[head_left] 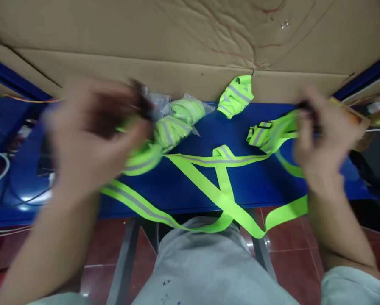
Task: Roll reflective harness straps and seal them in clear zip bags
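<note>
Both hands are raised over a blue table and smeared by motion. My left hand (94, 135), at the left, has its fingers curled round a dark piece, likely a buckle, with neon-yellow strap beside it. At the right, my right hand (328, 131) is closed on part of the same kind of strap, with a dark piece between thumb and fingers. A long reflective strap (205, 186), neon yellow with a grey stripe, runs loosely between the hands, crossing itself and drooping over the table's front edge. Near my right hand lies a strap bundle with a black slider (265, 125).
Behind my left hand are rolled straps in clear bags (186, 111). Another folded strap (236, 96) rests against the cardboard wall (145, 63) at the back. Cables and a dark device stand left on the blue table (190, 203); a box (352, 114) sits at the right.
</note>
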`<state>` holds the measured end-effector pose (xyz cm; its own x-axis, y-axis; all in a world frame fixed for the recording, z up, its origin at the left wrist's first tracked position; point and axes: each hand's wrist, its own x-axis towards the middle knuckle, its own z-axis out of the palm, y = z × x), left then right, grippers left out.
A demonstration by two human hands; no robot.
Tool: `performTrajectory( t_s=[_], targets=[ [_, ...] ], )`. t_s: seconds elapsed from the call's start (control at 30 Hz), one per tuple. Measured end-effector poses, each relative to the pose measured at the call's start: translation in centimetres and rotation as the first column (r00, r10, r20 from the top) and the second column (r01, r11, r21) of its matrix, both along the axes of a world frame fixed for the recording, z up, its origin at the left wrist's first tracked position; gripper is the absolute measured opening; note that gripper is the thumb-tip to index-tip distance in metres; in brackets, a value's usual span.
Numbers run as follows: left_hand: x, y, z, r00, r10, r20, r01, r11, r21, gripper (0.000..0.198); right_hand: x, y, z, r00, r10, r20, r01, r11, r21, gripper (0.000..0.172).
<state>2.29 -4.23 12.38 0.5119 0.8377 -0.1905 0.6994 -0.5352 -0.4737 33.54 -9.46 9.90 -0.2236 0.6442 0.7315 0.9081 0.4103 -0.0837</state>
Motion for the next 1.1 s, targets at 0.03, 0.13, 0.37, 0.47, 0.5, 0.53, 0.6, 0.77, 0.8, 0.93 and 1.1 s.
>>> performTrajectory(
  t_s=[0.03,0.13,0.37,0.47,0.5,0.53,0.6,0.77,0.8,0.93,1.1],
  targets=[
    [-0.7,-0.9,-0.8,0.978,-0.023,0.209,0.008,0.997,0.071,0.026,-1.2,0.8,-1.1,1.000,0.003,0.015,-0.004,0.999,0.034,0.042],
    [-1.1,-1.7,-4.3,0.534,-0.209,0.819,0.048,0.975,0.217,0.025,-5.5,2.9,-4.6,0.986,0.095,0.137,-0.083,0.992,-0.096,0.057],
    [0.7,-0.8,-9.0,0.279,-0.145,0.949,0.112,0.987,0.118,0.020,-8.8,2.7,-7.3,0.976,-0.021,0.217,0.045,0.994,-0.105,0.069],
    [0.7,-1.3,-9.3,0.253,-0.077,0.965,0.077,0.995,0.059,0.019,-8.7,2.4,-7.4,0.959,0.014,0.283,0.034,0.986,-0.166,0.071],
    [0.7,-1.5,-9.4,0.247,-0.055,0.967,0.073,0.997,0.038,0.018,-8.7,2.3,-7.4,0.956,0.023,0.292,0.033,0.982,-0.185,0.072],
    [0.7,-1.6,-9.5,0.241,-0.037,0.970,0.071,0.997,0.020,0.018,-8.8,2.3,-7.5,0.955,0.020,0.297,0.041,0.979,-0.198,0.072],
    [0.7,-1.8,-9.7,0.232,-0.004,0.973,0.074,0.997,-0.013,0.018,-8.9,2.3,-7.7,0.955,-0.003,0.295,0.066,0.976,-0.206,0.072],
    [0.9,-2.0,-10.1,0.210,0.035,0.977,0.063,0.997,-0.049,0.020,-8.9,2.0,-8.0,0.962,-0.017,0.273,0.085,0.967,-0.239,0.074],
    [0.9,-2.0,-10.2,0.210,0.043,0.977,0.061,0.996,-0.057,0.020,-8.9,1.9,-8.1,0.961,-0.019,0.274,0.089,0.966,-0.245,0.074],
    [1.1,-2.1,-10.5,0.263,0.080,0.961,0.041,0.995,-0.094,0.022,-9.0,1.5,-8.1,0.955,-0.031,0.294,0.115,0.955,-0.274,0.071],
    [1.3,-2.3,-10.7,0.309,0.099,0.946,0.014,0.994,-0.109,0.037,-9.8,1.2,-8.2,0.937,-0.050,0.346,0.144,0.956,-0.254,0.071]
  ],
)
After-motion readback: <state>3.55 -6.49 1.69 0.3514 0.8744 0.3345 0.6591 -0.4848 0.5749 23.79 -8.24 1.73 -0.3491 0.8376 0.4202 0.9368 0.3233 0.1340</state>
